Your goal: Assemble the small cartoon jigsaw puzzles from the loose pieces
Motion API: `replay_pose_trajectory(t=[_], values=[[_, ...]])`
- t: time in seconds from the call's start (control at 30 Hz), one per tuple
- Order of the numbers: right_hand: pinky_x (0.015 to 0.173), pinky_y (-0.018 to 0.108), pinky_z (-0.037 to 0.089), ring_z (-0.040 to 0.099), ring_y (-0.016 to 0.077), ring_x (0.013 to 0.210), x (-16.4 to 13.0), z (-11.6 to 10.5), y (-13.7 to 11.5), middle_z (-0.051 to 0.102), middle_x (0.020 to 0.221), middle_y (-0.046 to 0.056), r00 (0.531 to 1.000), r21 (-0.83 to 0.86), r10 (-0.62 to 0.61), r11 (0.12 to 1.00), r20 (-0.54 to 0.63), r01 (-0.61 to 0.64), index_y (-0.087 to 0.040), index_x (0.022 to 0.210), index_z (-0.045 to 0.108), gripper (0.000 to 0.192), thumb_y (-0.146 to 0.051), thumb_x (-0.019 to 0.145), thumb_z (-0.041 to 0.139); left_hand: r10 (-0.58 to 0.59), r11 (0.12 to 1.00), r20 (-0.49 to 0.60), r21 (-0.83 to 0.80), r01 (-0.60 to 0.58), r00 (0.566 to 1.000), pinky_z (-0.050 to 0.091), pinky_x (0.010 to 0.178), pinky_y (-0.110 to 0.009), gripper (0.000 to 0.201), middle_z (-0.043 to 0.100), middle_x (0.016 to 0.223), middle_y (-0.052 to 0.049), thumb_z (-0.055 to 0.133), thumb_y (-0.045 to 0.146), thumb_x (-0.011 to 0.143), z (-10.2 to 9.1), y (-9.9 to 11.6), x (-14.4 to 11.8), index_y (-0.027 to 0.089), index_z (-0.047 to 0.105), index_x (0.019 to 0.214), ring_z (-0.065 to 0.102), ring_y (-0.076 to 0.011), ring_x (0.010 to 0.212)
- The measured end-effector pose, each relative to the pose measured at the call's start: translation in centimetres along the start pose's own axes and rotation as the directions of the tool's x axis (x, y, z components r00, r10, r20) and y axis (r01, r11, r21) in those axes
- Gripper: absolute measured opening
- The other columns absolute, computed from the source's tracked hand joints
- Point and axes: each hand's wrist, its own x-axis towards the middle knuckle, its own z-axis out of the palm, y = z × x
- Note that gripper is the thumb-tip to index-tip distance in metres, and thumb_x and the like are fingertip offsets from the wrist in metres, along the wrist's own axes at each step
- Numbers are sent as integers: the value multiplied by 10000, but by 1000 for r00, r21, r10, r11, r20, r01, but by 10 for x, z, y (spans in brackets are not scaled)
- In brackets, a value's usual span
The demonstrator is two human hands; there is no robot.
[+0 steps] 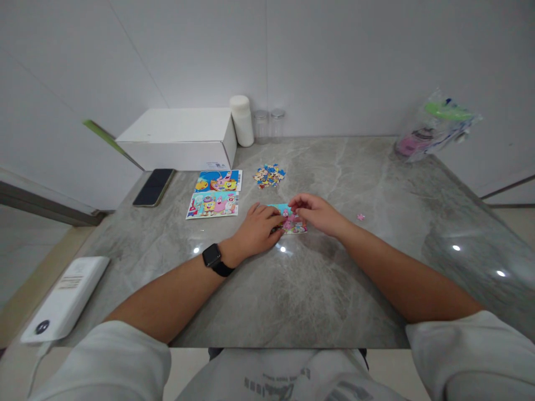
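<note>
A small, colourful cartoon jigsaw puzzle (297, 227) lies joined on the table in front of me, partly hidden by both hands. My left hand (259, 229) rests over its left part, palm down and fingers stretched out over the edge. Over the upper right edge is my right hand (314, 213), fingers bent and slightly apart from the thumb, with no piece visible between them. One loose pink puzzle piece (360, 217) lies to the right of that hand. Farther back sits a pile of loose puzzle pieces (270, 175), mostly blue, yellow and white.
Two cartoon picture cards (213, 205) lie left of the pile, beside a phone (154, 187). Behind them stand a white box (175, 139), a white bottle (242, 121) and two clear jars (261, 127). A plastic bag (434, 128) is back right; a white power bank (67, 298) is front left.
</note>
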Motion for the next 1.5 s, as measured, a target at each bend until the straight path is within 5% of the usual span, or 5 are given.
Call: replay_pose_trajectory(t=[0.4, 1.1, 1.23, 1.33, 1.5], values=[[774, 292, 646, 687, 139, 818, -7, 7, -14, 683, 907, 7, 977, 365, 211, 912, -28, -187, -206, 873, 700, 178, -85, 747, 733, -20, 1000, 8, 6, 19, 1000, 350, 1194, -579, 287, 681, 1308, -85, 619, 367, 1002, 0, 1, 1, 269, 723, 1251, 599, -291, 1237], [824, 379, 658, 632, 145, 773, -11, 3, -18, 640, 786, 6, 962, 469, 272, 854, -34, -225, -204, 887, 683, 134, -116, 797, 729, -22, 1000, 18, 8, 22, 1000, 368, 1174, -563, 303, 681, 1308, -82, 629, 375, 997, 0, 1, 2, 263, 727, 1261, 597, -289, 1223], [805, 328, 619, 645, 153, 814, -7, 1, -11, 677, 869, 6, 984, 280, 160, 951, -84, -131, -226, 908, 687, 127, -169, 799, 717, -19, 1000, 12, -18, 19, 1000, 364, 1171, -576, 304, 675, 1314, -90, 628, 381, 992, 1, 0, 2, 274, 715, 1263, 596, -293, 1220], [766, 297, 551, 627, 153, 789, -6, -1, -5, 693, 887, 7, 995, -138, -64, 989, -80, 53, -224, 933, 718, 130, -182, 812, 699, -25, 999, 11, -23, 26, 1000, 351, 1186, -581, 290, 678, 1302, -95, 644, 381, 978, 1, -1, 1, 259, 693, 1236, 597, -296, 1224], [850, 324, 477, 630, 187, 867, -10, 1, 1, 693, 943, 57, 942, -666, -304, 675, 140, 317, -219, 974, 799, 153, -160, 876, 698, -45, 999, -11, -8, 45, 999, 321, 1224, -577, 269, 691, 1265, -97, 658, 378, 962, 3, -2, 1, 233, 634, 1187, 605, -296, 1217]])
